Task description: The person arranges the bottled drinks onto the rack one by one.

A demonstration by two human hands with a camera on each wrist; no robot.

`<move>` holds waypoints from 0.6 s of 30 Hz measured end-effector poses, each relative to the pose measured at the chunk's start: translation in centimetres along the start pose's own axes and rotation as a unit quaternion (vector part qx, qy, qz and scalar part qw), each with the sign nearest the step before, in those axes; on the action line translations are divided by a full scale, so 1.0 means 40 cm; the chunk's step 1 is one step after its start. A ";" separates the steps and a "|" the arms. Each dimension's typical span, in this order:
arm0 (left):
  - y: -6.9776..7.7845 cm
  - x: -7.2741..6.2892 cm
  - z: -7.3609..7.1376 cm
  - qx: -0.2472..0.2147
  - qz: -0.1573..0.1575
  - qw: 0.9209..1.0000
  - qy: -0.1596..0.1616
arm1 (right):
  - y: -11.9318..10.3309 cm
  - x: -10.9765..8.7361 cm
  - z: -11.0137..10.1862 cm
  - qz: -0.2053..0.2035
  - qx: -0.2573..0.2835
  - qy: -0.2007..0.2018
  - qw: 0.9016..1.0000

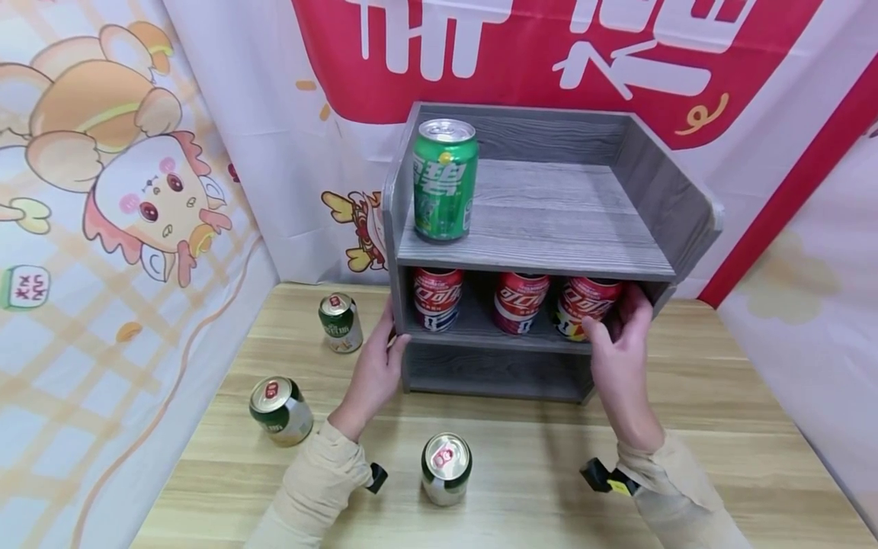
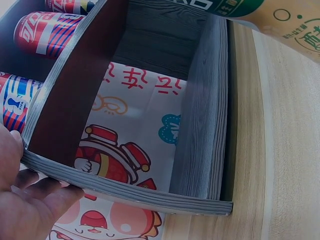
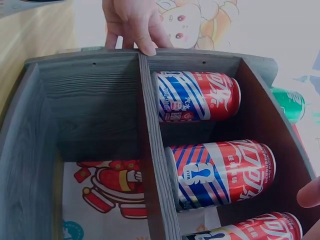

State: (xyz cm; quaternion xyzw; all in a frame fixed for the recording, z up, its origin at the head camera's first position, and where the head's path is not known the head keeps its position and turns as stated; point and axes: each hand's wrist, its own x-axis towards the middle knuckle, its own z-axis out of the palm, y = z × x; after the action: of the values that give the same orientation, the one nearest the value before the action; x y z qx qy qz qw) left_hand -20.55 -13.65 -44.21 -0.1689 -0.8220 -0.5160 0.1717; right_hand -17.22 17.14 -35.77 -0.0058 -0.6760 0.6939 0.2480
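A grey wooden shelf rack [image 1: 549,206] stands on the table. Its middle level holds three red cola cans, at left [image 1: 437,299], centre [image 1: 521,303] and right [image 1: 588,305]. My left hand [image 1: 377,358] grips the rack's left side by the middle board, thumb at the front edge and fingers behind the panel, as the right wrist view shows too. Around the right cola can goes my right hand [image 1: 623,354], its thumb at the can's front and its fingers between can and side panel. A green soda can [image 1: 444,183] stands upright on the top level's left.
Three dark-green-and-cream cans stand on the table: one left of the rack [image 1: 341,323], one nearer at left [image 1: 281,412], one in front [image 1: 446,469]. Printed cloths [image 1: 226,122] hang behind and at both sides. The lower level [image 1: 494,375] lies under the cola cans.
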 end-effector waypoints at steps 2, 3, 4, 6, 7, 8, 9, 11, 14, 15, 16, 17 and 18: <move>0.000 0.000 0.001 0.000 0.000 1.000 -0.001 | -0.002 -0.010 -0.008 0.000 -0.006 -0.006 1.000; 0.001 0.000 0.001 -0.001 0.000 1.000 -0.001 | -0.002 -0.014 -0.013 -0.001 -0.010 -0.007 1.000; 0.001 0.000 0.002 -0.001 -0.001 1.000 -0.001 | -0.002 -0.019 -0.018 -0.001 -0.020 -0.010 1.000; 0.002 0.000 0.002 -0.002 -0.003 1.000 -0.001 | -0.002 -0.031 -0.029 -0.005 -0.036 -0.020 0.999; 0.002 0.000 0.002 -0.003 -0.005 1.000 -0.002 | -0.001 -0.036 -0.035 -0.009 -0.044 -0.025 0.999; 0.002 -0.001 0.002 -0.003 -0.007 1.000 -0.002 | -0.001 -0.042 -0.040 -0.013 -0.051 -0.030 0.998; 0.003 -0.002 0.002 -0.004 -0.009 1.000 -0.002 | 0.000 -0.047 -0.045 -0.019 -0.053 -0.032 0.998; 0.005 -0.003 0.001 -0.004 -0.013 1.000 -0.003 | 0.000 -0.058 -0.056 -0.030 -0.053 -0.036 0.997; 0.007 -0.002 0.001 -0.006 -0.014 1.000 -0.004 | -0.002 -0.070 -0.071 -0.050 -0.037 -0.028 0.998; 0.008 -0.002 0.000 -0.007 -0.013 1.000 -0.004 | -0.002 -0.072 -0.076 -0.058 -0.027 -0.024 0.998; 0.009 -0.003 0.000 -0.008 -0.013 1.000 -0.004 | -0.002 -0.074 -0.082 -0.065 -0.021 -0.021 0.997; 0.010 -0.003 0.000 -0.010 -0.013 1.000 -0.004 | -0.001 -0.076 -0.088 -0.072 -0.013 -0.019 0.997; 0.010 -0.003 0.000 -0.011 -0.013 1.000 -0.004 | 0.000 -0.076 -0.094 -0.081 -0.005 -0.016 0.997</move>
State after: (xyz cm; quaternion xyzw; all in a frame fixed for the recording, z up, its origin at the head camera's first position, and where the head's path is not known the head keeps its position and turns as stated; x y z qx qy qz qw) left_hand -20.24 -13.50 -43.94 -0.1619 -0.8192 -0.5266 0.1595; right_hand -13.25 19.57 -37.08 0.0589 -0.6815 0.6684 0.2921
